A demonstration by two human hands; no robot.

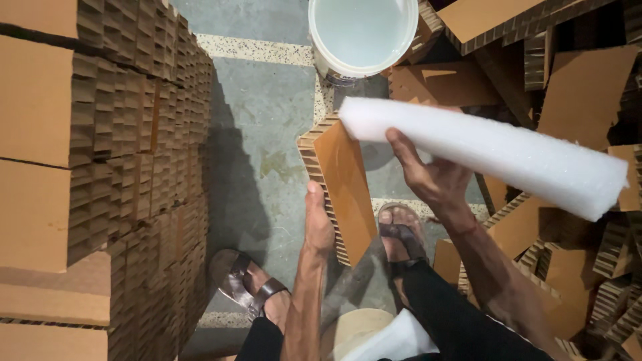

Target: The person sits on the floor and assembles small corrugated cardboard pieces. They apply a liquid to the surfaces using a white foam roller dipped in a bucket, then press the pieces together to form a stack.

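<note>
Left hand (318, 220): fingers closed along the lower edge of a flat rectangular piece of brown honeycomb cardboard (344, 187), holding it tilted on edge above the floor, between the person's knees.

Right hand (431, 177): grasping a long white foam sheet rolled into a tube (488, 150), fingers curled over its underside near the left end. The tube lies slantwise, its left end touching the upper edge of the cardboard piece, its right end reaching out over the scrap pile.

White plastic bucket (362, 33): stands on the floor at top centre, holding pale liquid.

Tall stack of brown honeycomb cardboard blocks (100, 167): fills the left side, layered edges facing the person.

Loose pile of brown cardboard offcuts (575, 254): right side, pieces lying at mixed angles.

Grey concrete floor with speckled strips (267, 134): runs between stack and pile.

Two brown strapped sandals: one on the left foot (244, 284), one on the right foot (401, 234), both planted on the floor below the cardboard piece.
</note>
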